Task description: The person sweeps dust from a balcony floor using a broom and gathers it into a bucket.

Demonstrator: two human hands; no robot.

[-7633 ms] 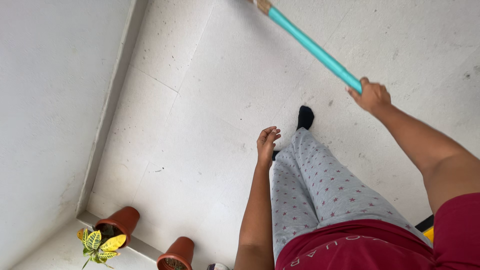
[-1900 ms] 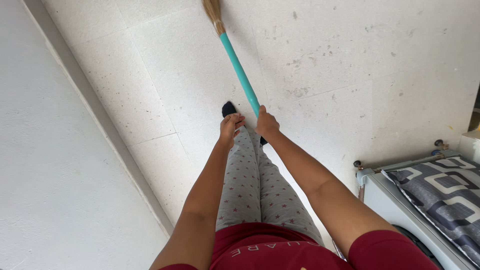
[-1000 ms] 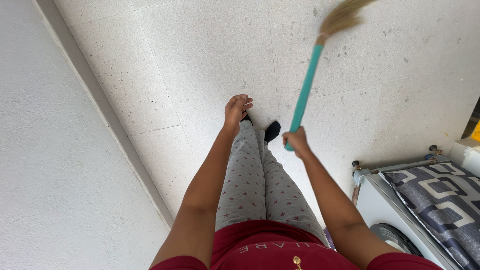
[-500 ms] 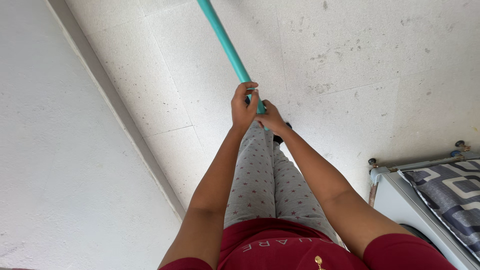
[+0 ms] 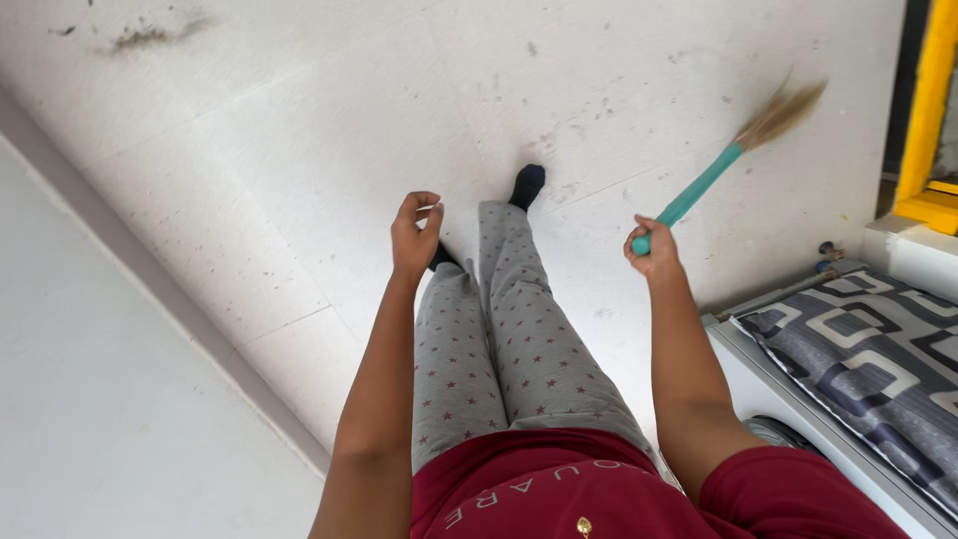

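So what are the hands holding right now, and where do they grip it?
The right hand grips a broom at the bottom end of its teal handle, bristles swung out to the right. The left hand holds nothing.

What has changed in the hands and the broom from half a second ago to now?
The left hand has let go of the broom and now hangs free above the legs. The right hand alone holds the handle end and has swung the broom out to the right, bristles raised and blurred. Unchanged: the person stands on the white floor, and the patterned cushion lies at the right.
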